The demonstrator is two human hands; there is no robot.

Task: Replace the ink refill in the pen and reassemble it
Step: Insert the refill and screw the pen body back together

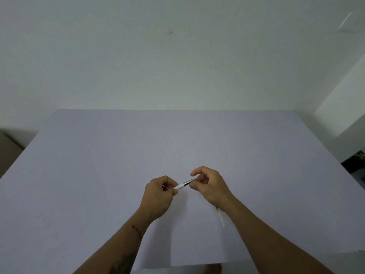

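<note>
A slim pen (184,184) with a white barrel and a clear, silvery front section is held just above the lilac table (98,175). My left hand (160,196) grips the white barrel end. The thumb and fingers of my right hand (209,186) pinch the tip end. Both hands are closed on the pen, which runs from lower left to upper right between them. A thin white ink refill (220,216) lies on the table, partly hidden beneath my right wrist.
The table's far edge meets a pale wall (177,56). A brown box-like object (8,149) sits off the left edge and dark items (355,161) off the right edge. The near edge of the table runs below my forearms.
</note>
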